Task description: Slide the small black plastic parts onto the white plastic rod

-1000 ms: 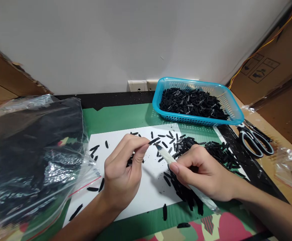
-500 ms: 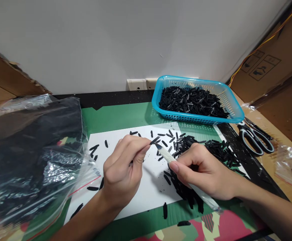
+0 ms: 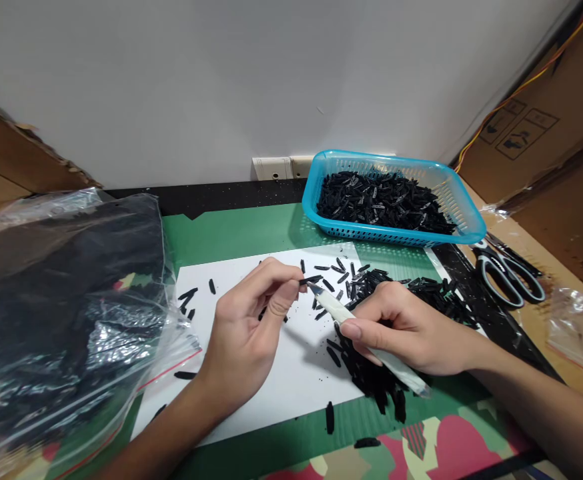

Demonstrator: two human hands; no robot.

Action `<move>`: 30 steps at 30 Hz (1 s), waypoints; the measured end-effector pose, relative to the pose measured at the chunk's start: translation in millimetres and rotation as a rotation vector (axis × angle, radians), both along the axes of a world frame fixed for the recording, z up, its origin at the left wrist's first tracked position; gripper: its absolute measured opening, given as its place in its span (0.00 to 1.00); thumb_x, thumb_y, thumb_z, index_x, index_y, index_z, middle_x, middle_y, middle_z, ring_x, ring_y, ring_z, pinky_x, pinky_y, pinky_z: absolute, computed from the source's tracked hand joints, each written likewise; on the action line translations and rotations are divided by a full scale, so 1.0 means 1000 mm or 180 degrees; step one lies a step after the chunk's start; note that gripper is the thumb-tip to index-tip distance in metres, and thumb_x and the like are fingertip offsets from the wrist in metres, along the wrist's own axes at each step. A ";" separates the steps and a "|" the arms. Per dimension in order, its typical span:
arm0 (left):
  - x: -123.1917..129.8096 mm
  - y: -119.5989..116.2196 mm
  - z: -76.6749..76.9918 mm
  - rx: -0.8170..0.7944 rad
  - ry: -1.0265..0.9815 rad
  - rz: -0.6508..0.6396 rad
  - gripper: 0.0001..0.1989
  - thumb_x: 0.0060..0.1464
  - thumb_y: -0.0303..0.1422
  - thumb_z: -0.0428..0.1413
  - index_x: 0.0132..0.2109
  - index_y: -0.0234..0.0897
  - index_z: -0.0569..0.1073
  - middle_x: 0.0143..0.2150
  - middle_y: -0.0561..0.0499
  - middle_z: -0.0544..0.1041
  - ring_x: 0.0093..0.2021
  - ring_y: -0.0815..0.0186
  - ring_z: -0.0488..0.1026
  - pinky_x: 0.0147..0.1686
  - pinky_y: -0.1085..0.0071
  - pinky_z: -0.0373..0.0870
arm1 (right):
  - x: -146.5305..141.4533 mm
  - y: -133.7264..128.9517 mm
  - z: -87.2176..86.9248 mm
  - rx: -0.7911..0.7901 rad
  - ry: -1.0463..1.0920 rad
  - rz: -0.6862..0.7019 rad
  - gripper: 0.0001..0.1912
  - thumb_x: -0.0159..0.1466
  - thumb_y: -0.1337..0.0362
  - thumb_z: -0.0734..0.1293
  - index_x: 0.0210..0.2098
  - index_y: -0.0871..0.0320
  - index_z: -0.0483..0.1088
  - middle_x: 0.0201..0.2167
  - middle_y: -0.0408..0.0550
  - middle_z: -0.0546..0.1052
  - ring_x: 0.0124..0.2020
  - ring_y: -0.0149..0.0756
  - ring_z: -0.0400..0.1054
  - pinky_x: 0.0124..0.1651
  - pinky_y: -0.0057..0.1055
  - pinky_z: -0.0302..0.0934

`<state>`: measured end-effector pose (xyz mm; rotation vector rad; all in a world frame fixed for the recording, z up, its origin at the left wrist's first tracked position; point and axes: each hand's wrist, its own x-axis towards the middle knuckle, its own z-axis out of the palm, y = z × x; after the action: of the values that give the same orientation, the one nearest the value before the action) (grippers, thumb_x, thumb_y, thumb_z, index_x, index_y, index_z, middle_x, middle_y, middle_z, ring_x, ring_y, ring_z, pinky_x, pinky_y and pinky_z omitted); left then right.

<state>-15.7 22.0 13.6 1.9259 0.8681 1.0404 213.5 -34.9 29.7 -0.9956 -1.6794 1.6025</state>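
Between thumb and fingertips, my left hand (image 3: 254, 320) pinches a thin black strip (image 3: 312, 279), its free end pointing right. My right hand (image 3: 401, 327) is closed round a craft knife (image 3: 334, 308) with a pale wrapped handle. The knife's dark tip is at the strip, just beside my left fingertips; whether it touches is too small to tell. Under both hands lies a white paper sheet (image 3: 301, 380) with scattered black strips and specks on it. Heaps of similar black strips (image 3: 371, 373) lie under and beyond my right hand.
A blue plastic basket (image 3: 396, 239) full of black pieces stands at the back right. Scissors (image 3: 509, 277) lie to its right. At left is a clear zip bag (image 3: 71, 300) of black material. A wall socket (image 3: 274, 170) and cardboard boxes (image 3: 536, 133) border the green mat (image 3: 231, 230).
My left hand has rolled a little, with its thumb showing more, and turned the strip flatter. The knife has shifted slightly, its rear end moving up and left.
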 end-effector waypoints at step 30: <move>0.006 -0.005 -0.004 0.0108 -0.0013 0.0248 0.07 0.72 0.28 0.55 0.42 0.41 0.74 0.36 0.54 0.71 0.36 0.69 0.69 0.35 0.71 0.65 | 0.002 0.002 -0.008 0.0109 -0.0345 -0.0235 0.34 0.75 0.44 0.63 0.19 0.59 0.60 0.17 0.37 0.57 0.21 0.24 0.47 0.26 0.29 0.43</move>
<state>-10.1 16.8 9.9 1.9305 0.9350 1.1110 215.3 -32.5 22.0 -1.1318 -1.7149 1.4912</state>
